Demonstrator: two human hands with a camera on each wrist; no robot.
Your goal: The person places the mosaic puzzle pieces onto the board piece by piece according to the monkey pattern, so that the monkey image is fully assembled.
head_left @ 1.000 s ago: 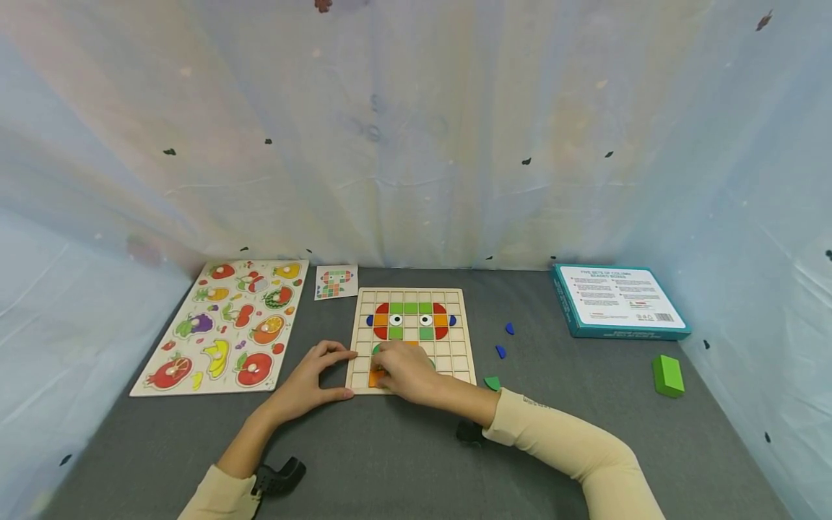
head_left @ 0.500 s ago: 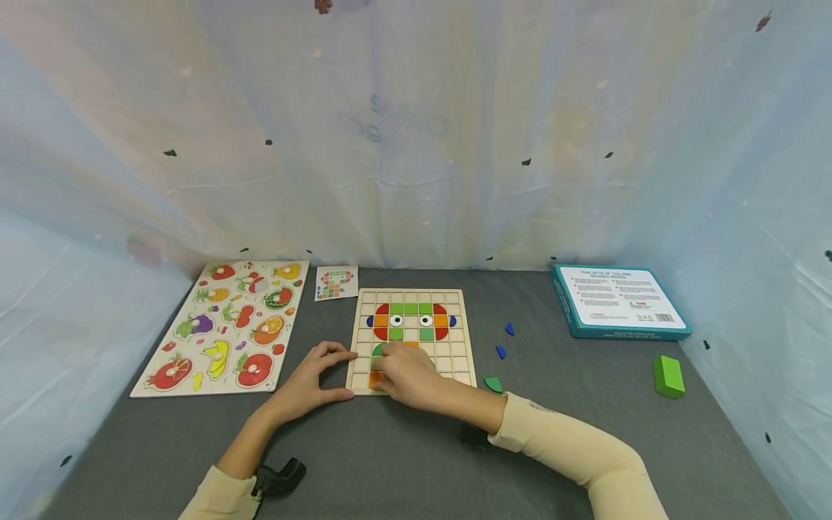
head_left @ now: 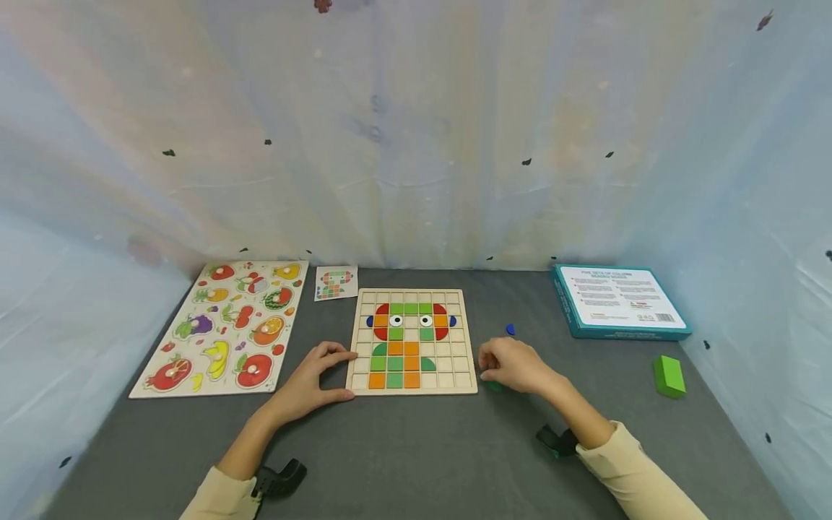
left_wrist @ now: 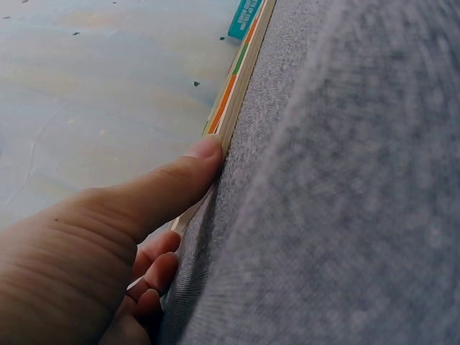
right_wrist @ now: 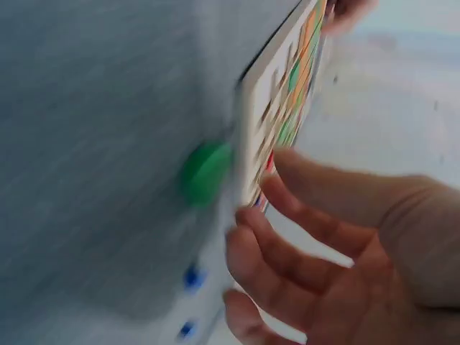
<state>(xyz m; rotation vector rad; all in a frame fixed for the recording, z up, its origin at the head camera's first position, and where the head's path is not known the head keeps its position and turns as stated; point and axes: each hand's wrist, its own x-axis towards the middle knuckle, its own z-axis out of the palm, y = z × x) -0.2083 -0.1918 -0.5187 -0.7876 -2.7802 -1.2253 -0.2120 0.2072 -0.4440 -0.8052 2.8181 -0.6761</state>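
Note:
A wooden grid board (head_left: 451, 379) lies in front of me, filled partly with red, green, orange and blue tiles and two eye tiles. My left hand (head_left: 312, 375) touches its left edge, the thumb (left_wrist: 176, 183) laid against the near corner. To the board's right, my right hand (head_left: 516, 365) hovers with nothing between its relaxed fingers. Below its fingertips lies a green rounded piece (right_wrist: 206, 172), mostly covered by the hand in the head view. One blue piece (head_left: 510, 329) shows just beyond the hand; the right wrist view has a second blue piece (right_wrist: 187, 329).
A pattern card (head_left: 336, 282) lies behind the board. To the left is a fruit puzzle board (head_left: 224, 325). At the back right sits a teal box (head_left: 620, 302), with a green block (head_left: 668, 376) nearer me. Pale curtains (head_left: 416, 144) close off the back and sides.
My right hand has left the lower left of the board and moved right, over the loose pieces, uncovering the orange and green tiles. The left hand has stayed in place.

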